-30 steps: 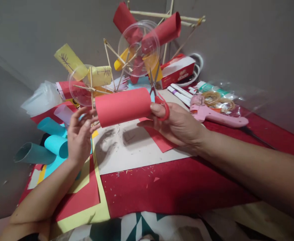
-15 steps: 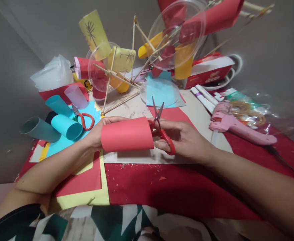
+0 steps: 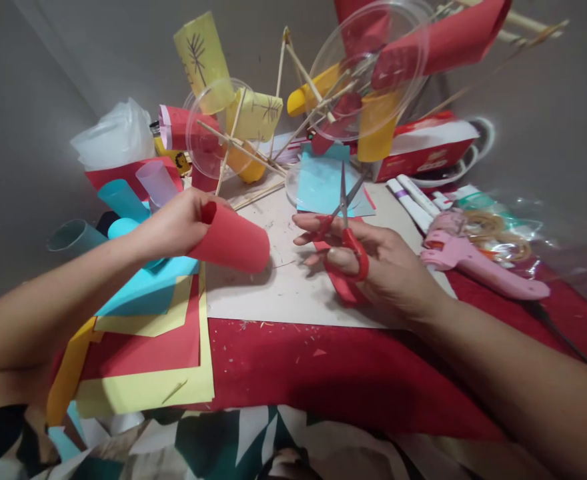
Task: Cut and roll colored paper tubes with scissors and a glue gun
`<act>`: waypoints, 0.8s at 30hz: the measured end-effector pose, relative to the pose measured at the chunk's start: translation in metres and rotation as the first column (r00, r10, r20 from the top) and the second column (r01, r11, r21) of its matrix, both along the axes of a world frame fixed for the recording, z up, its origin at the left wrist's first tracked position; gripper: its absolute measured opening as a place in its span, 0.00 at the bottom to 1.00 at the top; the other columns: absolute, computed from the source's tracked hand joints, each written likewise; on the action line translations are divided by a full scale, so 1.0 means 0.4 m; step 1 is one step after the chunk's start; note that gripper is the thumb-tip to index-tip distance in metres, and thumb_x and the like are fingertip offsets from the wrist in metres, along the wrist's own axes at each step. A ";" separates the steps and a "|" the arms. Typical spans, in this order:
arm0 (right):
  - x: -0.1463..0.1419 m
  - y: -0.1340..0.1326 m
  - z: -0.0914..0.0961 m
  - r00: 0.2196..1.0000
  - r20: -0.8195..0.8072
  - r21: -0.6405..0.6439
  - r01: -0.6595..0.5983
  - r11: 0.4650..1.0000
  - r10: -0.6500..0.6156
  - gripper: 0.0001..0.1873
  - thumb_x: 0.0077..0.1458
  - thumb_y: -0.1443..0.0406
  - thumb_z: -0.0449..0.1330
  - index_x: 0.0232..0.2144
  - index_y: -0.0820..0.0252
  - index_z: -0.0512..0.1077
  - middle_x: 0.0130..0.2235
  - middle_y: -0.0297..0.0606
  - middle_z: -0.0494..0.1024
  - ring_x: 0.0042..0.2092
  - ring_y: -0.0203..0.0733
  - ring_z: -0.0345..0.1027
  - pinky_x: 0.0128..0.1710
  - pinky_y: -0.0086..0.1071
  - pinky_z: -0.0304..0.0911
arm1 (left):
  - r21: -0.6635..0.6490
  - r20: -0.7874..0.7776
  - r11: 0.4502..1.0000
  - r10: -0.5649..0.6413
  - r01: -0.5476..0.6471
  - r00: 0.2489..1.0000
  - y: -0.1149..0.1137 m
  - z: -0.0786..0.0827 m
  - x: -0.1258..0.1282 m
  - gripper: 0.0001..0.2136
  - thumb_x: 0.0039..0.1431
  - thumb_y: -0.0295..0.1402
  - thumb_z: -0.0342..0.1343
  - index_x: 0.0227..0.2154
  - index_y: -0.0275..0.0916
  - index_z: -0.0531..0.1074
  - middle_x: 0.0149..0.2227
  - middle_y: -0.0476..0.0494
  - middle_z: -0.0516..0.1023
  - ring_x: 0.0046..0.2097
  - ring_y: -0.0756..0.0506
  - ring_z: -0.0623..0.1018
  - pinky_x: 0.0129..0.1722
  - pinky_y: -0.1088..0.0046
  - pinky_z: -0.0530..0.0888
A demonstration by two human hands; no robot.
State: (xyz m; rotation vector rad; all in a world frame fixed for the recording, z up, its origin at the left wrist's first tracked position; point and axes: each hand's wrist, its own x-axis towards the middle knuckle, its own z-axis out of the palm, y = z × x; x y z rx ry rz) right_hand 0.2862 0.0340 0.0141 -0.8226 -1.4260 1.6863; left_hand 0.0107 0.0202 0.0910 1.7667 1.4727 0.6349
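Observation:
My left hand (image 3: pixel 186 220) grips the near rim of a rolled red paper tube (image 3: pixel 236 241), which tilts down to the right over a pale board (image 3: pixel 278 293). In my right hand (image 3: pixel 373 260) are small red-handled scissors (image 3: pixel 351 230); their blades are parted and point away from me. The thumb and fingers sit at the handle loops, with some fingers stretched out. A strip of red paper (image 3: pixel 346 287) lies on the board beneath that hand. Blue paper tubes (image 3: pixel 123 199) and a pale pink tube (image 3: pixel 156 183) stand behind my left hand.
Behind the board, stick frames carry clear plastic discs (image 3: pixel 368 73) with red and yellow paper tubes. A pink glue gun (image 3: pixel 483 260) lies at right beside a plastic bag (image 3: pixel 518 220). Coloured paper sheets (image 3: pixel 143 357) are stacked at front left. A red box (image 3: pixel 426 147) sits at the back.
My left hand has swung the red tube left and tilted it, apart from the scissors. My right hand has shifted slightly right, scissors still parted. An orange paper strip now shows at lower left.

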 end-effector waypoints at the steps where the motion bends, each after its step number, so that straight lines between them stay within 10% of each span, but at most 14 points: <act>1: 0.001 -0.001 0.004 1.000 0.014 -0.004 -0.001 1.000 0.001 0.27 0.46 0.50 0.75 0.48 0.50 0.81 0.53 0.43 0.79 0.50 0.51 0.75 0.49 0.45 0.74 | -0.008 -0.066 1.000 -0.003 0.003 0.998 0.012 0.007 -0.005 0.07 0.43 0.28 0.66 0.28 0.40 0.84 0.26 0.46 0.82 0.31 0.39 0.82 0.33 0.65 0.79; 8: 0.004 -0.001 0.014 0.995 0.079 0.019 -0.057 0.998 0.055 0.28 0.45 0.48 0.75 0.48 0.48 0.80 0.47 0.42 0.81 0.46 0.52 0.76 0.39 0.43 0.74 | -0.101 -0.417 0.995 -0.043 0.000 0.908 0.094 -0.003 0.018 0.10 0.39 0.25 0.61 0.26 0.40 0.85 0.20 0.48 0.78 0.23 0.43 0.77 0.33 0.64 0.78; 14: 0.004 0.001 0.016 0.992 0.098 0.026 -0.080 0.996 0.078 0.29 0.47 0.48 0.73 0.49 0.52 0.80 0.42 0.42 0.81 0.39 0.47 0.75 0.38 0.42 0.72 | -0.204 -0.235 0.979 -0.038 -0.011 0.971 0.098 0.053 0.004 0.18 0.37 0.34 0.73 0.37 0.42 0.87 0.24 0.48 0.81 0.30 0.39 0.83 0.39 0.62 0.80; 19: 0.002 0.000 0.012 1.000 0.000 0.006 -0.017 1.000 0.017 0.27 0.45 0.47 0.74 0.45 0.51 0.81 0.43 0.39 0.81 0.37 0.44 0.73 0.39 0.40 0.71 | 0.171 -0.060 0.984 -0.032 0.042 0.998 0.023 0.098 -0.024 0.25 0.49 0.44 0.73 0.50 0.41 0.83 0.48 0.37 0.85 0.52 0.31 0.83 0.54 0.49 0.78; 24: 0.001 0.003 0.002 1.000 -0.004 0.031 0.008 1.000 -0.008 0.27 0.48 0.46 0.72 0.47 0.51 0.80 0.40 0.38 0.81 0.35 0.42 0.73 0.39 0.40 0.71 | 0.525 -0.290 0.823 -0.066 0.217 0.955 -0.057 0.030 -0.014 0.35 0.60 0.49 0.65 0.67 0.42 0.66 0.69 0.34 0.68 0.70 0.30 0.67 0.68 0.43 0.65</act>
